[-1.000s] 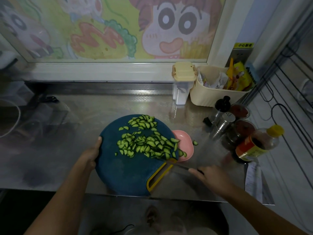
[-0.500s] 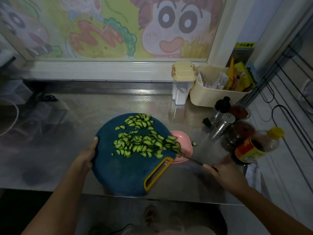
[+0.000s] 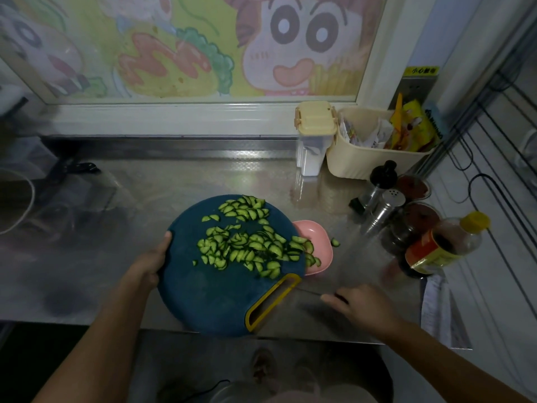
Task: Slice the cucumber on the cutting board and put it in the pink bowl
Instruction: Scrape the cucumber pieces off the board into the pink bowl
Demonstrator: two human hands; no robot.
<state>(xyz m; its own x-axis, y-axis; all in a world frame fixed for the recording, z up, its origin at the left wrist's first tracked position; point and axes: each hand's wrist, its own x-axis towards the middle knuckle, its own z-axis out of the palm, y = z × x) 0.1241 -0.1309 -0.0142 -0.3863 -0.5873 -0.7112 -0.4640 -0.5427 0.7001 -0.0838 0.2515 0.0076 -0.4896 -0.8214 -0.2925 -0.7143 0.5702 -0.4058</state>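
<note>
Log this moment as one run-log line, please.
left hand grips cutting board | right hand holds knife | cucumber slices on board, few in pink bowl

One cutting board (image 3: pixel 220 295), one pink bowl (image 3: pixel 318 237), one knife (image 3: pixel 311 292). Two hands: left hand (image 3: pixel 148 263), right hand (image 3: pixel 363 308). Cucumber slices (image 3: pixel 247 248) too many to count, plus one stray slice (image 3: pixel 335 242) right of the bowl. Far right: one basket (image 3: pixel 369 161), one lidded box (image 3: pixel 313 132), two shakers (image 3: pixel 386 207), two jars (image 3: pixel 418 222), one bottle (image 3: pixel 444 245).

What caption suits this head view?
Left hand holds the blue cutting board, cucumber slices at the pink bowl; right hand grips a knife.
</note>
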